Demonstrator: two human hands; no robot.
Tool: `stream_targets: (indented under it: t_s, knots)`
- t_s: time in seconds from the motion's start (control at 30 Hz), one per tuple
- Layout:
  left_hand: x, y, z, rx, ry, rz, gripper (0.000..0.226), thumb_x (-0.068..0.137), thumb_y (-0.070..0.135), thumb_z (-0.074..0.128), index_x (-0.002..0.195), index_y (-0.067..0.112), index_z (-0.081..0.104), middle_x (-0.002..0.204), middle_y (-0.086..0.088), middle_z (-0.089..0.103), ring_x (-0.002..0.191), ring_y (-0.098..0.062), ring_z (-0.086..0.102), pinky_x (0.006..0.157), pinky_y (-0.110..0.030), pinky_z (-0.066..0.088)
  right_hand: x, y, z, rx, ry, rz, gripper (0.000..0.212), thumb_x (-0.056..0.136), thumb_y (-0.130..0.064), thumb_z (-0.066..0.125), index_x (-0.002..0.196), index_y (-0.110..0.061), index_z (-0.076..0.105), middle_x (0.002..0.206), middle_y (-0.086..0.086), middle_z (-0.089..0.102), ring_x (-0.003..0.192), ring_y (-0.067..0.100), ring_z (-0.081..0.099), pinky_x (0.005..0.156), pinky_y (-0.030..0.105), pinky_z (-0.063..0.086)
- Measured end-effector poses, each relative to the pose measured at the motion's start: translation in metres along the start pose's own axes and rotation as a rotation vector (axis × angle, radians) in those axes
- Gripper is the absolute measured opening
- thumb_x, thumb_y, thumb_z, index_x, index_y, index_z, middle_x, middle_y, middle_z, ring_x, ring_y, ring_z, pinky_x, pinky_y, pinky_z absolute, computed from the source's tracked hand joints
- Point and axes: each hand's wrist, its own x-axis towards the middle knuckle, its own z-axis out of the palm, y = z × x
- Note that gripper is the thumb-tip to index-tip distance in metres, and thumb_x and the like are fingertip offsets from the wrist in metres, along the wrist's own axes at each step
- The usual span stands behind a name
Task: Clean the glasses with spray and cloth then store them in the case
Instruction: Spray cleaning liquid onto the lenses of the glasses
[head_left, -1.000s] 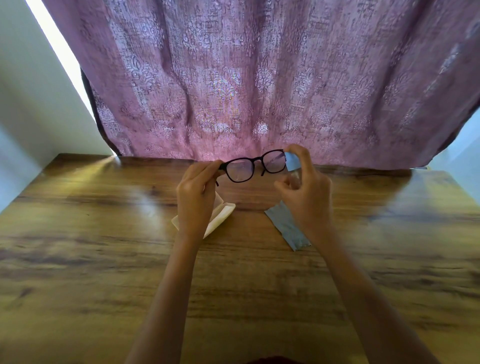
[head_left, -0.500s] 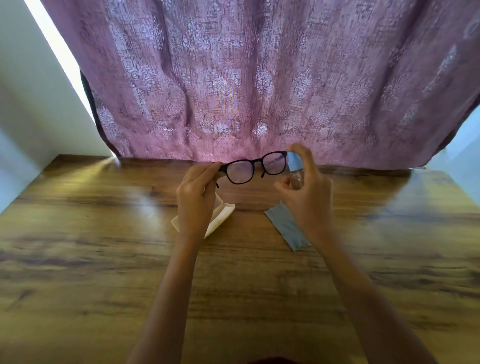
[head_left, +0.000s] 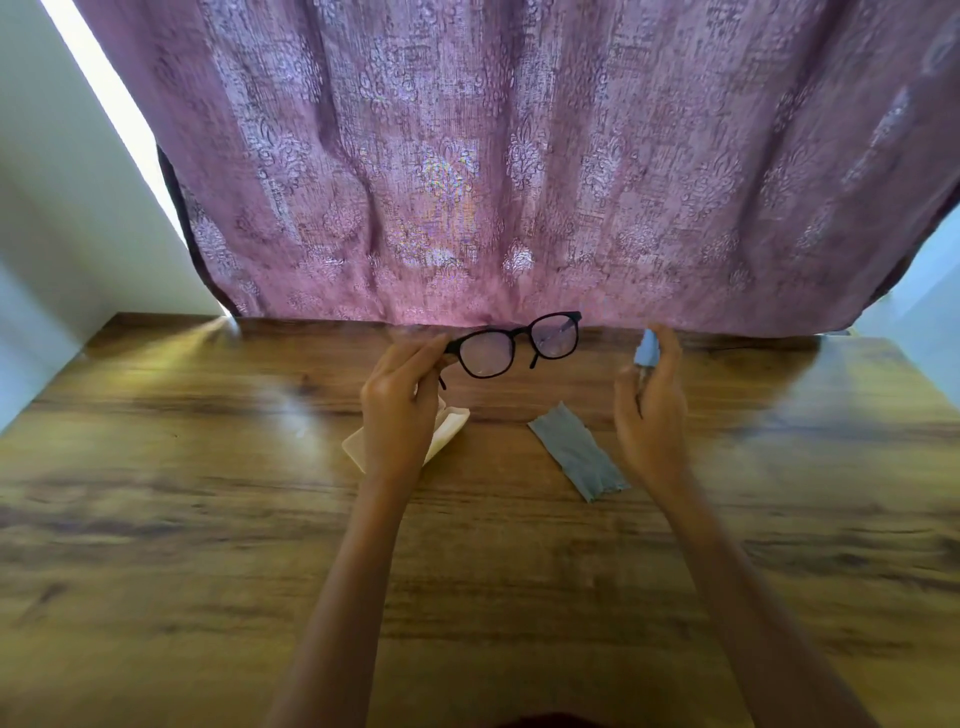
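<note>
Left hand (head_left: 400, 415) is pinching the glasses (head_left: 521, 332) by one end of the frame; right hand (head_left: 649, 415) is gripping the small spray bottle (head_left: 647, 349).

The glasses are hanging in the air over the far edge of the table (head_left: 208, 519), apart from the bottle, which is blurred. The grey-blue cloth (head_left: 579, 454) is lying flat on the wood between the two hands; the cream case (head_left: 451, 428) is sitting partly hidden beneath the left hand.

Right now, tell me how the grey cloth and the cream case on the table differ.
The cloth is blue-grey; the case is cream. The cloth lies in plain view, the case partly hidden behind the left hand. Both rest on the wooden table.
</note>
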Motion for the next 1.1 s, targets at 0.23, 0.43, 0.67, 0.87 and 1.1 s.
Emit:
stream_targets:
  t_s: [0.23, 0.43, 0.67, 0.87, 1.1]
  knots:
    - [-0.014, 0.000, 0.001, 0.027, -0.051, -0.055, 0.025, 0.079, -0.007, 0.064, 0.101, 0.002, 0.073, 0.086, -0.006, 0.068, 0.076, -0.009, 0.056, 0.068, -0.017, 0.043, -0.018, 0.056, -0.005, -0.067, -0.042, 0.102, 0.045, 0.098, -0.017, 0.049, 0.137, -0.015, 0.029, 0.079, 0.015, 0.060, 0.059, 0.026, 0.059, 0.053, 0.029, 0.042]
    - [-0.024, 0.003, 0.003, 0.056, -0.085, -0.093, 0.032, 0.076, -0.014, 0.063, 0.101, 0.004, 0.073, 0.085, 0.009, 0.058, 0.074, 0.000, 0.050, 0.069, -0.004, 0.035, -0.029, 0.071, -0.005, -0.111, 0.001, 0.134, 0.049, 0.094, -0.011, 0.056, 0.135, -0.016, 0.031, 0.086, 0.014, 0.061, 0.066, 0.027, 0.061, 0.057, 0.035, 0.049]
    - [-0.031, 0.004, 0.006, 0.078, -0.097, -0.067, 0.030, 0.075, -0.015, 0.065, 0.101, -0.002, 0.072, 0.086, -0.010, 0.069, 0.081, -0.008, 0.057, 0.076, -0.001, 0.037, -0.033, 0.073, -0.008, -0.176, 0.013, 0.148, 0.051, 0.091, -0.004, 0.059, 0.137, 0.001, 0.037, 0.109, 0.017, 0.059, 0.084, 0.020, 0.056, 0.069, 0.027, 0.041]
    - [-0.035, 0.003, 0.007, 0.075, -0.096, -0.066, 0.030, 0.076, -0.016, 0.064, 0.101, -0.002, 0.071, 0.090, -0.010, 0.070, 0.085, -0.009, 0.059, 0.078, -0.005, 0.039, -0.040, 0.078, -0.009, -0.185, 0.021, 0.143, 0.056, 0.090, -0.002, 0.061, 0.139, 0.001, 0.034, 0.114, 0.022, 0.058, 0.093, 0.031, 0.061, 0.075, 0.029, 0.043]
    - [-0.040, 0.000, 0.008, 0.054, -0.110, -0.086, 0.030, 0.077, -0.017, 0.065, 0.101, 0.000, 0.072, 0.092, -0.006, 0.070, 0.085, -0.013, 0.063, 0.077, -0.031, 0.054, -0.046, 0.088, -0.011, -0.208, 0.048, 0.228, 0.062, 0.092, -0.015, 0.060, 0.142, -0.009, 0.024, 0.113, 0.022, 0.060, 0.098, 0.037, 0.062, 0.081, 0.046, 0.054]
